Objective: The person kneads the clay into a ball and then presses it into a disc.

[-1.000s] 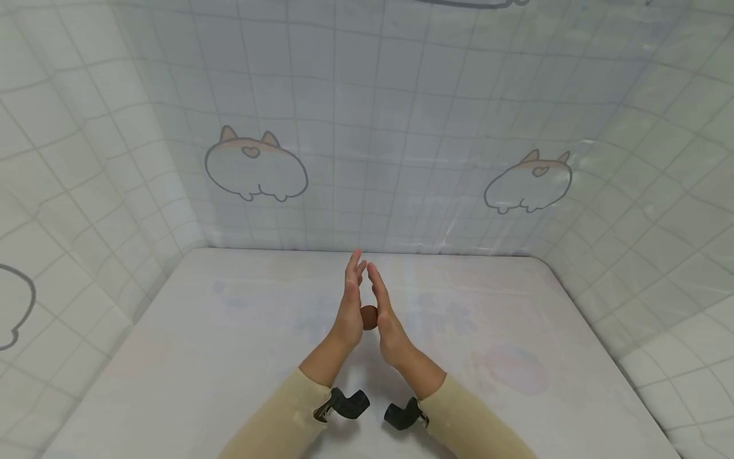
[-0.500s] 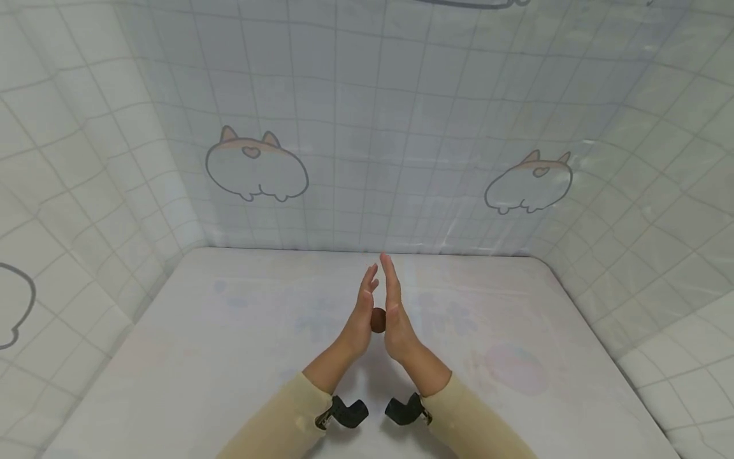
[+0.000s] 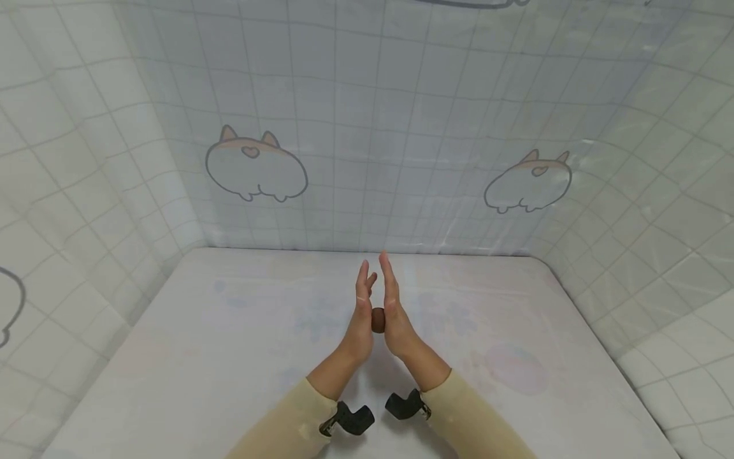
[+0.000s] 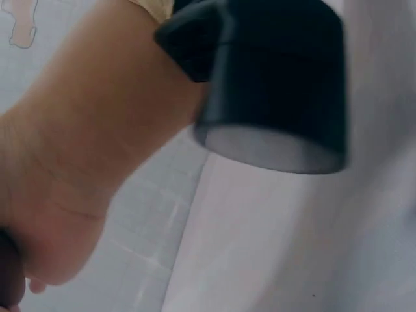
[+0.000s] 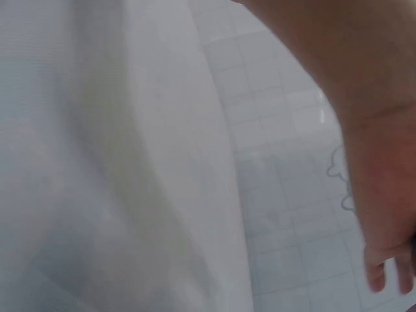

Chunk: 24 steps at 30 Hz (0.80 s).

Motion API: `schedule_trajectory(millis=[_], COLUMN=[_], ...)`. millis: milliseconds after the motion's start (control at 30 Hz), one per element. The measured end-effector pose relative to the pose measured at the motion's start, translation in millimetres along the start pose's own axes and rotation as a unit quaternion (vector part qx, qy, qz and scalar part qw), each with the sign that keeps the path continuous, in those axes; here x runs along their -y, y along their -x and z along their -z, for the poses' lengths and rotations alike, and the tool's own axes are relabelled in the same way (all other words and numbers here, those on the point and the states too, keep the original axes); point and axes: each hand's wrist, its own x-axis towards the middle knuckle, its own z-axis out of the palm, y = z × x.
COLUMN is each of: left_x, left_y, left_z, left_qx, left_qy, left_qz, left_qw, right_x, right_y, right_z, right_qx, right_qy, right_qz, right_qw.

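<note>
A small brown ball (image 3: 378, 320) sits between the two palms in the head view, over the middle of the table. My left hand (image 3: 360, 319) presses on its left side with fingers straight and pointing away from me. Facing it, my right hand (image 3: 395, 312) presses from the right, its fingers also straight. At the lower left corner of the left wrist view, part of the dark brown ball (image 4: 9, 273) shows against the left palm (image 4: 58, 240). The right wrist view catches the heel of the right hand (image 5: 383, 195) and a few fingertips; the ball is mostly out of frame there.
A pale table (image 3: 229, 357) with faint coloured prints spreads under the hands. White grid-patterned curtains (image 3: 373, 127) with cartoon animal outlines stand behind and at both sides. Black wrist mounts (image 3: 354, 419) jut inward from the cream sleeves (image 3: 287, 421).
Both hands and the ball have shifted slightly right since a second ago. The palms slide against each other: the right fingertips now reach farther forward than the left ones.
</note>
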Motion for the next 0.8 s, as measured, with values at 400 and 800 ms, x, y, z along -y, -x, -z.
schedule_trajectory(millis=[400, 800], left_x=[-2.6, 2.8], left_y=[-12.5, 1.0], left_z=[13.6, 11.2], left_qx=[-0.017, 0.085], left_qy=[-0.04, -0.071], left_qz=[0.006, 0.038], left_qw=[0.999, 0.9932], right_x=[7.1, 18.5], right_y=[9.4, 2.1], right_z=[-11.2, -2.6], right_qx=[0.02, -0.039], right_qy=[-0.043, -0.006], right_qz=[0.071, 0.03], right_qw=[0.996, 0.999])
